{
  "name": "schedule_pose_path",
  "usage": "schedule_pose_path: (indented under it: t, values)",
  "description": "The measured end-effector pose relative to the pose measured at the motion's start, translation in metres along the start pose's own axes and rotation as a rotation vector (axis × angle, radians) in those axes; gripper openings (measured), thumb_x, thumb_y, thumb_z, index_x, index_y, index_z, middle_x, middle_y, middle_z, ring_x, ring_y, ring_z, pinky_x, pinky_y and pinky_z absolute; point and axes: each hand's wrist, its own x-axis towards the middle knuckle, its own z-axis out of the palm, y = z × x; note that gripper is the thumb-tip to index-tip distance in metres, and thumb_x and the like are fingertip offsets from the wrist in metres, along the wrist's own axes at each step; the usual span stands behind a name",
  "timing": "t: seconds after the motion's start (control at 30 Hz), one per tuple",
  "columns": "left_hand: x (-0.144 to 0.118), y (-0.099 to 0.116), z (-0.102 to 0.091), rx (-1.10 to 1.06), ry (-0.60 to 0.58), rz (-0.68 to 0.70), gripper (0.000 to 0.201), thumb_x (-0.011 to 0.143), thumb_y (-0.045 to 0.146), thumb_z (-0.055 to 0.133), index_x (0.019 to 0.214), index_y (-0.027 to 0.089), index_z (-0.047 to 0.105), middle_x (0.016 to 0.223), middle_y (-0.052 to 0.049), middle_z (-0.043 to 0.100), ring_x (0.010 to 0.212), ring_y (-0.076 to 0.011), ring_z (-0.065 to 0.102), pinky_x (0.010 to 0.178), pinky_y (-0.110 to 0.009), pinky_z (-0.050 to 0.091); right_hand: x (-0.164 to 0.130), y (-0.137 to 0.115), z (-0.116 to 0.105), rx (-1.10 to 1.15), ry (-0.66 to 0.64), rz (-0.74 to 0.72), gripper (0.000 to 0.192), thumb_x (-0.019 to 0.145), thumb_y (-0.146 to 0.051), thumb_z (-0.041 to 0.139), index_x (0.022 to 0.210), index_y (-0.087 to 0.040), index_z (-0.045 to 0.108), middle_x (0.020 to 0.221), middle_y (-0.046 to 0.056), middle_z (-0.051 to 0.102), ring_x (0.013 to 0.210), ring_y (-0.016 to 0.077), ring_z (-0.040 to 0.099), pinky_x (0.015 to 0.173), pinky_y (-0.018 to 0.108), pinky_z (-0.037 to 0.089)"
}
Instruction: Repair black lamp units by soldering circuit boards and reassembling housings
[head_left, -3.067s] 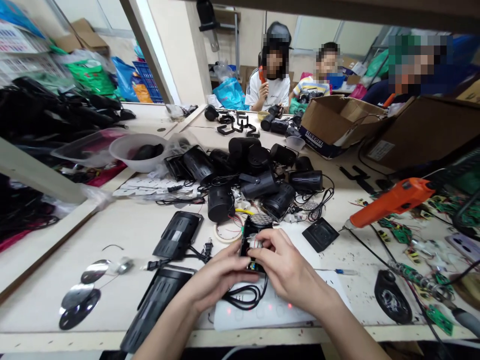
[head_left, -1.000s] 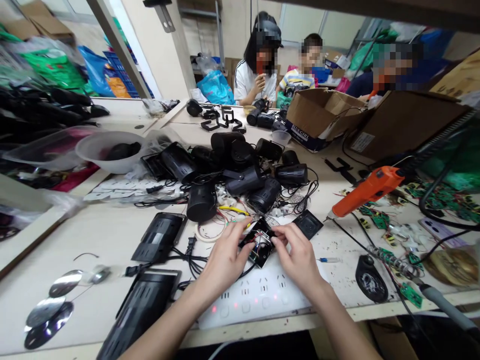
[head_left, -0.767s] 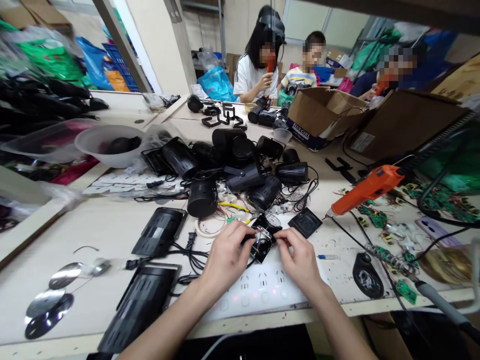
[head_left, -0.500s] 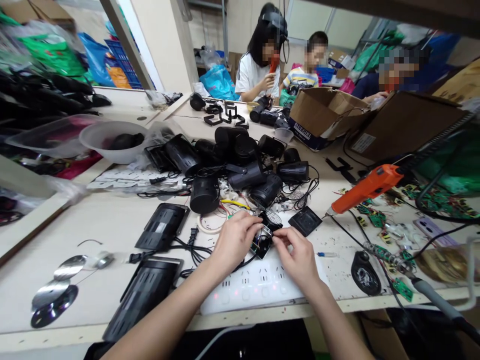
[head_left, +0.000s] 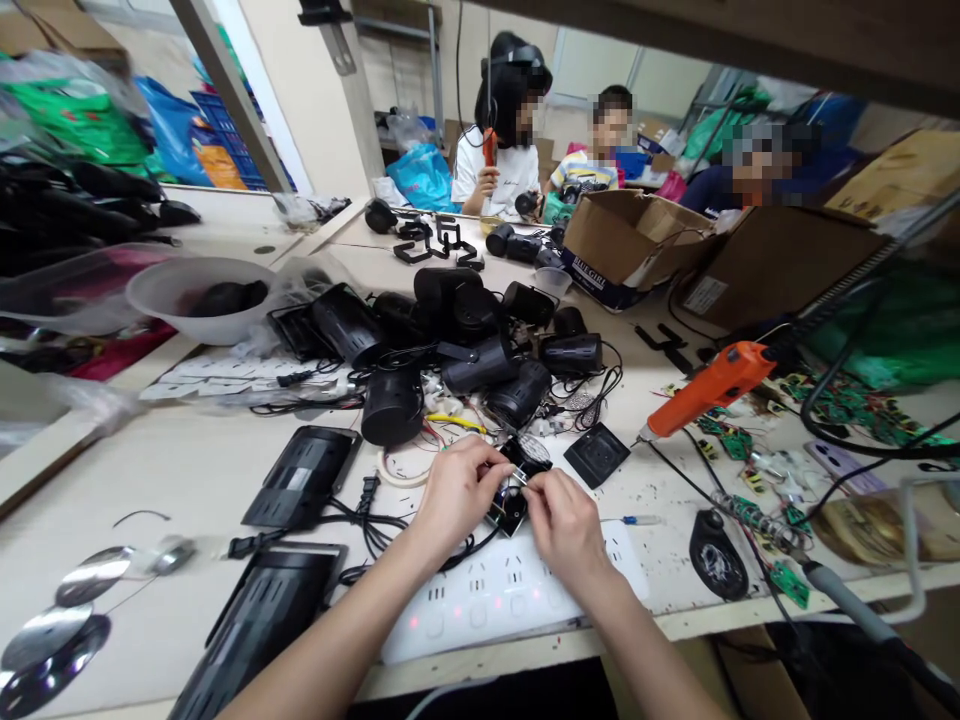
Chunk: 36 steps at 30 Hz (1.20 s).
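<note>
Small black open module (head_left: pixel 516 490), wires and circuit board showing inside. Left hand (head_left: pixel 456 492) is gripping it, fingers curled; right hand (head_left: pixel 564 518) is pinching its wiring with fingertips pressed together.

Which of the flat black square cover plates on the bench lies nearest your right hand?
The small black square plate lying alone just beyond the right hand, towards the orange power screwdriver; the larger black ribbed panels lie left of the left hand.

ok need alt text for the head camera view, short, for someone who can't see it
Two bare hands, left hand and right hand, hold a small black open module with exposed wires above a white power strip on a cluttered workbench. Behind lies a pile of black lamp housings; an orange electric screwdriver rests to the right, and three people sit at the far end.
</note>
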Motion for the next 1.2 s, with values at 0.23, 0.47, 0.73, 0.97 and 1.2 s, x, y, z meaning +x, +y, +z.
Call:
schedule_pose_path:
  t: [0.23, 0.47, 0.73, 0.97, 1.2]
  values:
    - [0.000, 0.001, 0.000, 0.011, 0.006, 0.042, 0.014, 0.085, 0.023, 0.062, 0.076, 0.019, 0.072, 0.076, -0.004, 0.069, 0.072, -0.0175, 0.064, 0.068, -0.028, 0.049, 0.001, -0.003, -0.001, -0.027, -0.006, 0.016, 0.017, 0.095, -0.011, 0.042, 0.084, -0.020, 0.050, 0.075, 0.003, 0.057, 0.069, 0.0182, 0.056, 0.064, 0.029, 0.044]
    - [-0.019, 0.000, -0.019, 0.010, 0.121, 0.125, 0.019, 0.091, 0.028, 0.057, 0.103, 0.020, 0.070, 0.091, -0.006, 0.071, 0.086, -0.0190, 0.068, 0.078, -0.031, 0.054, -0.002, -0.007, -0.005, 0.054, -0.031, 0.071, 0.015, 0.097, -0.014, 0.043, 0.088, -0.020, 0.053, 0.077, 0.002, 0.058, 0.070, 0.0174, 0.058, 0.064, 0.029, 0.046]
    - [-0.022, -0.032, -0.128, 0.296, 0.395, -0.272, 0.044, 0.084, 0.046, 0.056, 0.117, 0.017, 0.061, 0.104, -0.009, 0.066, 0.082, -0.0212, 0.067, 0.078, -0.035, 0.056, -0.003, -0.002, -0.035, 0.035, 0.042, 0.121, 0.013, 0.098, -0.025, 0.049, 0.093, -0.020, 0.060, 0.080, 0.003, 0.063, 0.068, 0.0160, 0.063, 0.061, 0.026, 0.051]
    - [-0.022, -0.068, -0.188, 0.555, 0.075, -0.522, 0.076, 0.069, 0.059, 0.063, 0.132, 0.018, 0.051, 0.120, -0.015, 0.066, 0.106, -0.0336, 0.064, 0.088, -0.041, 0.051, -0.010, 0.002, -0.063, -0.096, 0.140, 0.134, 0.020, 0.096, -0.036, 0.051, 0.086, -0.023, 0.063, 0.076, 0.002, 0.067, 0.059, 0.0156, 0.064, 0.053, 0.025, 0.050]
    - [-0.030, -0.073, -0.151, 0.666, -0.214, -0.645, 0.097, 0.069, 0.061, 0.063, 0.148, 0.016, 0.030, 0.107, -0.017, 0.063, 0.097, -0.0376, 0.066, 0.085, -0.041, 0.050, -0.013, -0.001, -0.065, -0.099, 0.127, 0.130, 0.023, 0.096, -0.037, 0.048, 0.085, -0.023, 0.063, 0.074, 0.002, 0.067, 0.057, 0.0157, 0.064, 0.053, 0.026, 0.051]
